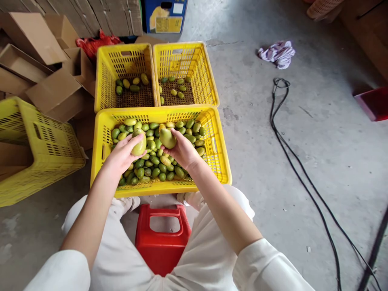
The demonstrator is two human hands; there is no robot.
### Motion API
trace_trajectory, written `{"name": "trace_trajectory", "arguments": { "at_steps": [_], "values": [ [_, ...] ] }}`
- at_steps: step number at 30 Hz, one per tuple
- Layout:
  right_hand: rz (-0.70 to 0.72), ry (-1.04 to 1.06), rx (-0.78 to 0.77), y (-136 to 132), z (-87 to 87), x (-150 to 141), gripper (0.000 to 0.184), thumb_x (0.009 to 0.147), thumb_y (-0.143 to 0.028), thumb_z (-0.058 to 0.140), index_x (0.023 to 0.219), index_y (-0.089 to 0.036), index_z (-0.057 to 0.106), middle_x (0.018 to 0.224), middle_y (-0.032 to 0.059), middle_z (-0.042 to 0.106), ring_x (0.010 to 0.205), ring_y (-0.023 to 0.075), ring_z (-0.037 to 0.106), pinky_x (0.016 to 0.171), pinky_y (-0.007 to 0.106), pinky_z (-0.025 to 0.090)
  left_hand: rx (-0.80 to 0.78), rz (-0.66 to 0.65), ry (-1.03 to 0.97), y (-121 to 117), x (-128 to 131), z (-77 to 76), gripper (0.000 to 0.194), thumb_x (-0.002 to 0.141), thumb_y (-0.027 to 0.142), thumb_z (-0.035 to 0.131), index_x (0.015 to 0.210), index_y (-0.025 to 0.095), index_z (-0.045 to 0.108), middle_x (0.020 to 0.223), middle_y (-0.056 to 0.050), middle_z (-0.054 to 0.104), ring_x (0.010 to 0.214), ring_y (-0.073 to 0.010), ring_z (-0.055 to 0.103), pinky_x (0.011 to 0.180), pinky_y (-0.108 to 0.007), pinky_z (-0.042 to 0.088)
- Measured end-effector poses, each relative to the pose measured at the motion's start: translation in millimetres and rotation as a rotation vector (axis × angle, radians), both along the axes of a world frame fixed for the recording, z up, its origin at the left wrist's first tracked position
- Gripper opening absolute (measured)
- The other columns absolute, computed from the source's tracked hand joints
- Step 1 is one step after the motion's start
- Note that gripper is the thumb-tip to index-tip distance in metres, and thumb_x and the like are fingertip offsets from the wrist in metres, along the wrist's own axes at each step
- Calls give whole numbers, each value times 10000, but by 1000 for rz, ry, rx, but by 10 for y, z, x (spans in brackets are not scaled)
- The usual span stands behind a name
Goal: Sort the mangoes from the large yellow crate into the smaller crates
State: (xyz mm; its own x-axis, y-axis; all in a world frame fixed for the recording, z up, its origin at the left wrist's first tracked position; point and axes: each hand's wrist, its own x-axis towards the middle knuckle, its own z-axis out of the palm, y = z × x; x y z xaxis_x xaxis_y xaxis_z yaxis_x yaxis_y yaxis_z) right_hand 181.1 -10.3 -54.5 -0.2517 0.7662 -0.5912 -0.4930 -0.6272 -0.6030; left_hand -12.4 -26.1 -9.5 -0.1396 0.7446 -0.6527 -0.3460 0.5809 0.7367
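My left hand (123,155) is closed around a yellow-green oval fruit (139,144), which looks like a mango. Across from it, my right hand (182,150) grips another smooth green fruit (167,138) between thumb and fingers. Both hands are raised over a full yellow plastic crate (160,188) in front of me. Inside lies a heap of green and yellowish oval fruits (156,173). Behind stand two more yellow crates side by side: the left crate (104,81) and the right crate (209,76). Several fruits lie on the bottom of each.
A red plastic stool (160,252) is between my legs. Cardboard boxes (57,91) are piled at the left, behind a tilted yellow crate (54,137). A black cable (298,161) runs along the floor at the right, near a crumpled cloth (278,54). A blue carton (165,16) stands at the back.
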Motion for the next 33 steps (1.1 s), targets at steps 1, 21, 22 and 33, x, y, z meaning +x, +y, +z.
{"name": "trace_trajectory", "arguments": {
  "at_steps": [1, 21, 22, 33],
  "values": [
    [11, 4, 11, -1, 0, 4, 379, 917, -539, 929, 1056, -263, 711, 929, 1, 703, 696, 154, 611, 649, 303, 540, 0, -1, 2, 2, -4, -7, 120, 904, 192, 926, 980, 210, 835, 1107, -75, 835, 1055, -217, 797, 835, -268, 713],
    [-56, 135, 25, 14, 104, 47, 330, 932, -506, 900, 973, -263, 679, 876, 2, 697, 658, 142, 569, 475, 220, 410, 14, 183, -204, 72, -65, -100, 304, 908, 331, 1036, 999, 209, 772, 875, -33, 811, 608, -111, 689, 494, -163, 507],
    [-52, 124, 29, 13, 98, 45, 344, 908, -503, 920, 961, -263, 680, 854, -9, 674, 658, 141, 573, 481, 219, 412, 21, 178, -220, 72, -75, -110, 329, 888, 335, 1053, 988, 213, 764, 855, -28, 800, 601, -112, 680, 474, -166, 478],
    [-70, -10, 5, -48, 61, 29, 405, 655, -257, 825, 1023, -299, 662, 961, -29, 714, 922, 219, 775, 714, 292, 566, -46, 64, -71, 59, -184, -252, 392, 858, 518, 982, 1087, 264, 793, 1027, -100, 862, 920, -244, 791, 587, -240, 560]
  ]
}}
